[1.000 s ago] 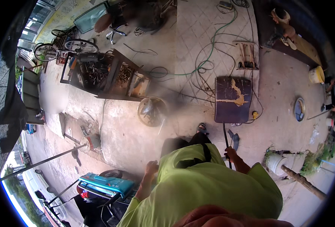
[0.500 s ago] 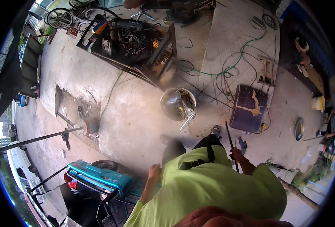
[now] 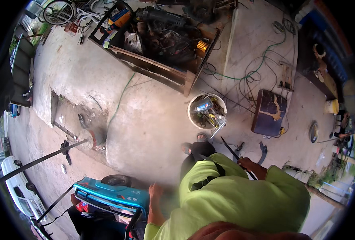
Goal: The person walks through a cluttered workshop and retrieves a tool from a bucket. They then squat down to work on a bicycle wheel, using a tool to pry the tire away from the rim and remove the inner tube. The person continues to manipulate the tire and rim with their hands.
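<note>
My right hand (image 3: 247,164) is closed around a long, thin dark bar (image 3: 230,147), which slants up and to the left. A second thin piece seems to run beside the bar, but its kind is too small to make out. My left hand (image 3: 156,190) hangs low beside a turquoise vehicle body (image 3: 111,193). The fingers of that hand are blurred, and nothing shows clearly in them. In front of my feet stands a round white bucket (image 3: 190,115) with mixed tools and parts inside, a light-coloured bar (image 3: 218,129) leaning over its rim.
A metal-framed bench (image 3: 153,72) heaped with wires and parts stands ahead. To the right lies a worn dark seat cushion (image 3: 261,120), with green hose and cables (image 3: 247,76) behind it. A dark pole (image 3: 41,162) crosses at left, near a broken floor patch (image 3: 79,120).
I have stepped and the view has shifted, so the bench and bucket appear farther right. The bar in my right hand now tilts more to the left. My left hand sits slightly lower.
</note>
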The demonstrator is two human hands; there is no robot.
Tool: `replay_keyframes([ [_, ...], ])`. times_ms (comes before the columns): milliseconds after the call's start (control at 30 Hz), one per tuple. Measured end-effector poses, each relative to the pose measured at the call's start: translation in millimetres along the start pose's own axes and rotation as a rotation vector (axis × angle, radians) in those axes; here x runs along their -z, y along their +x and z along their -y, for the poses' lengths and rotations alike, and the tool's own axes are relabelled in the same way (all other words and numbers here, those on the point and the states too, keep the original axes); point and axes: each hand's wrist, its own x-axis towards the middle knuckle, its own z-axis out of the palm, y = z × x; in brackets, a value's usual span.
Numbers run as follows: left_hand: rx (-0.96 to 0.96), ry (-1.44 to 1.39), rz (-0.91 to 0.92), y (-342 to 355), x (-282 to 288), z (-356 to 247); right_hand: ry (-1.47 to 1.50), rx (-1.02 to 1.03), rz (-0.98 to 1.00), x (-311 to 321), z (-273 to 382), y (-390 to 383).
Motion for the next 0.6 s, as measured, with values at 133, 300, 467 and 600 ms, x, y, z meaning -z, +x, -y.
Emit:
replay_keyframes([
  [133,0.113,-0.032,-0.058,15.1,-56.2,-106.6,-0.065,0.01,0.068,-18.6,-9.7,14.7],
  [300,0.054,0.056,0.003,68.5,-52.8,-158.2,-0.426,0.367,0.143,-31.0,-17.9,57.8],
  [467,0.109,0.138,-0.015,85.5,-56.6,-227.9,-0.684,0.391,0.151,-68.4,55.0,40.8],
  [600,0.132,0.16,-0.015,97.0,-48.5,-273.6,-0.75,0.514,0.114,-88.3,108.2,10.4],
])
